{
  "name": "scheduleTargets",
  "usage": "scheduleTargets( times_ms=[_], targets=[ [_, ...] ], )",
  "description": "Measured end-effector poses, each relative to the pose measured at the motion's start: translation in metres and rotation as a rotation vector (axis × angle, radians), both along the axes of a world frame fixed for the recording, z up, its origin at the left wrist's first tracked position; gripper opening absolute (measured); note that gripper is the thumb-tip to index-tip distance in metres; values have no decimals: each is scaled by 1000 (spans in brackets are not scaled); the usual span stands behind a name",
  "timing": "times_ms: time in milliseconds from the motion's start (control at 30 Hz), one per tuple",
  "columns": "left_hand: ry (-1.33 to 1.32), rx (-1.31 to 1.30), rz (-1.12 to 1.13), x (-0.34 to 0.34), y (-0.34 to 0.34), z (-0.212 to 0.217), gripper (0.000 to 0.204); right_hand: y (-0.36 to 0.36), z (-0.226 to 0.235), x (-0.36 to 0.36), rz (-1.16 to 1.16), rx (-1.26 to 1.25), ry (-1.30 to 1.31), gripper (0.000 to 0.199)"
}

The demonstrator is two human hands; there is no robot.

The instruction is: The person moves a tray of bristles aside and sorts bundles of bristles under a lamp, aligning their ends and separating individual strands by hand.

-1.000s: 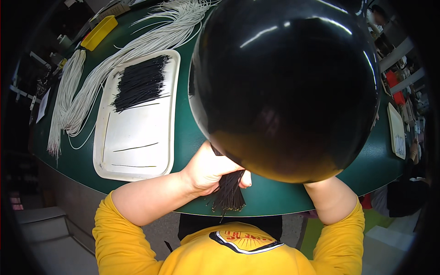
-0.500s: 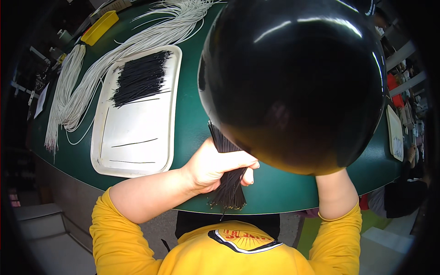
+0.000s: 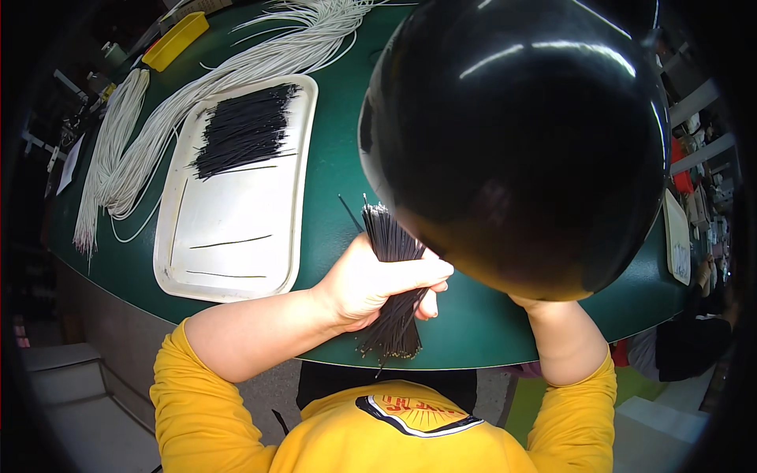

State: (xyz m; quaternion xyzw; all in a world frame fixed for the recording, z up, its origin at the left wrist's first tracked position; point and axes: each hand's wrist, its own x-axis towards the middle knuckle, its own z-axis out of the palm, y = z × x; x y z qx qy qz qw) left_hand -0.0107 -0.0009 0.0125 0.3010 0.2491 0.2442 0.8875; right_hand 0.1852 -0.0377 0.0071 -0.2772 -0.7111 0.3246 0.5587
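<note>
My left hand (image 3: 386,280) is closed around a thick bundle of short black wires (image 3: 392,236), thumb across the front. The bundle stands tilted near the table's front edge, its lower ends fanned out below the fist. Pale tips show at its upper end, and one black wire (image 3: 350,213) sticks out to the left of the rest. A large glossy black dome (image 3: 520,158), like a lamp shade, covers the space to the right. My right forearm (image 3: 564,335) reaches under it, so that hand's fingers are hidden.
A white tray (image 3: 229,272) on the green table (image 3: 335,150) holds a pile of black wires (image 3: 244,130) and several loose ones. Long white wires (image 3: 150,162) lie behind and left of it. A yellow bin (image 3: 175,43) stands far left. Another tray (image 3: 676,236) is at the right.
My right forearm has shifted a little left under the dome. One black wire now sticks out left of the bundle, and more of the bundle's upper end shows. The left hand keeps its grip.
</note>
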Motion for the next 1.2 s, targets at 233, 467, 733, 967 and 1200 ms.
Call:
scheduleTargets(
  times_ms=[233,467,733,967,1200],
  targets=[
    [13,35,-33,3,1,-4,7,10,-15,-9,17,-75,68,50],
    [43,59,-54,0,1,-8,7,11,-22,-11,37,-147,71,50],
    [33,64,-30,1,2,-5,7,11,-26,-9,27,-145,141,48],
    [35,144,-18,1,2,-6,10,12,-24,-14,17,-149,171,48],
    [10,150,-45,-1,0,-5,11,14,-21,-14,63,-224,200,51]
  ],
)
